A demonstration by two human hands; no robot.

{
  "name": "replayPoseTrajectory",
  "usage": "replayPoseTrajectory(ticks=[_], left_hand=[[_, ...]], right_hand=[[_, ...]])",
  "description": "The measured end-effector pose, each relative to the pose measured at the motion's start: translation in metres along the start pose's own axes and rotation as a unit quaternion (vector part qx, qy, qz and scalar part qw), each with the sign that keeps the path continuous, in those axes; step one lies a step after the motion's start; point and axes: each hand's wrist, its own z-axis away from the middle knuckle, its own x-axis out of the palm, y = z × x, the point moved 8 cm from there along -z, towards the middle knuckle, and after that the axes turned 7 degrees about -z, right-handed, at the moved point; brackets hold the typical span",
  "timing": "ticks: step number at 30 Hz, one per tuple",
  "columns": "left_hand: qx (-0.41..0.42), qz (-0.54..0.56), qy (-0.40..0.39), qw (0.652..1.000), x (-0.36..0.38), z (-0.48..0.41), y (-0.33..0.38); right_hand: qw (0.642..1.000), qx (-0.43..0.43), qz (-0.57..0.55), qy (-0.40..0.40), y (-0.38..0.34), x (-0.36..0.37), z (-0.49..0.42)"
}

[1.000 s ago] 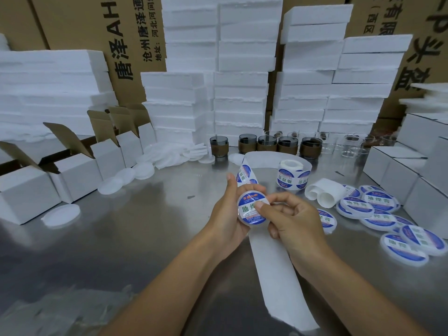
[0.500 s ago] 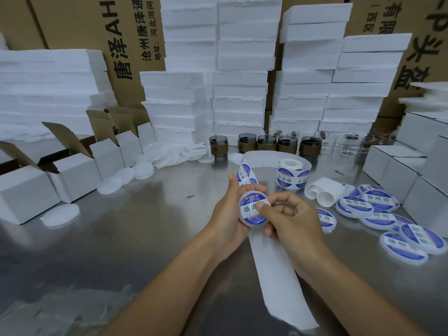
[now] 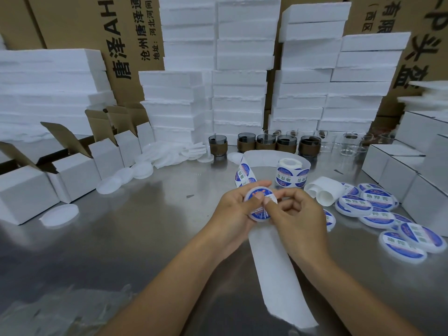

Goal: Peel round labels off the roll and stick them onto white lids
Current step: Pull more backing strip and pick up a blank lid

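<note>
The steel table [image 3: 145, 226] carries finished lids [image 3: 378, 202] at the right and the label roll [image 3: 292, 174] farther back. Near centre, the left grip [image 3: 232, 214] clasps a white lid [image 3: 260, 212]; the right grip [image 3: 298, 214] pinches it, thumb on its label.

Body parts in view: two hands and two forearms.

1. The left hand [image 3: 232, 214] and the right hand [image 3: 300, 221] are bare.
2. The left forearm [image 3: 169, 287] and the right forearm [image 3: 363, 287] are bare from the wrist to the lower frame edge. Both are slim and smooth.
3. The fingers [image 3: 288, 194] are slender, with visible creases at the knuckles.
4. The thumbnails [image 3: 268, 201] are short, pale and evenly trimmed.
</note>
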Motion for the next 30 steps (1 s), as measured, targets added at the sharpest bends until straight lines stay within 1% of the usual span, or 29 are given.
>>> replayPoseTrajectory(ticks=[2, 3, 5, 7, 10, 11, 12, 15, 17, 19, 22, 25, 27, 30], left_hand=[[0.012, -0.013, 0.008, 1.000, -0.001, 0.001, 0.004], [0.017, -0.021, 0.011, 1.000, 0.000, 0.002, 0.004], [0.024, -0.043, 0.014, 0.999, 0.001, 0.003, 0.005], [0.032, -0.061, 0.010, 0.998, 0.004, 0.005, 0.006], [0.032, -0.069, 0.017, 0.997, 0.003, 0.006, 0.010], [0.027, -0.062, 0.024, 0.997, 0.000, 0.006, 0.010], [0.020, -0.054, 0.030, 0.998, -0.002, 0.005, 0.009], [0.010, -0.030, 0.030, 0.999, -0.004, 0.005, 0.007], [0.010, -0.019, 0.031, 0.999, -0.005, 0.005, 0.006], [0.008, -0.018, 0.031, 0.999, -0.007, 0.004, 0.006], [0.006, -0.009, 0.024, 1.000, -0.007, 0.004, 0.005], [0.009, 0.005, 0.017, 1.000, -0.006, 0.004, 0.005], [0.010, -0.007, 0.024, 1.000, -0.007, 0.003, 0.004], [0.004, -0.071, 0.065, 0.995, -0.011, 0.003, 0.002]], right_hand=[[1.000, -0.023, 0.016, -0.006, -0.002, 0.001, -0.001], [0.998, -0.043, 0.041, -0.007, -0.005, 0.002, -0.002], [0.989, -0.093, 0.113, -0.010, -0.011, 0.003, -0.002], [0.975, -0.124, 0.185, -0.019, -0.014, 0.005, -0.002], [0.953, -0.125, 0.272, -0.039, -0.011, 0.005, -0.005], [0.955, -0.114, 0.271, -0.033, -0.009, 0.001, -0.007], [0.964, -0.098, 0.247, -0.027, -0.007, -0.002, -0.009], [0.992, -0.026, 0.108, -0.056, 0.003, 0.000, -0.012], [0.995, 0.014, 0.047, -0.081, 0.008, 0.006, -0.012], [0.996, 0.031, 0.010, -0.085, 0.009, 0.006, -0.012], [0.995, 0.006, -0.002, -0.103, 0.004, 0.006, -0.011], [0.991, -0.039, 0.040, -0.122, -0.002, 0.011, -0.008], [0.992, -0.055, 0.050, -0.105, -0.002, 0.010, -0.008], [0.997, -0.045, -0.004, -0.060, 0.001, 0.002, -0.011]])
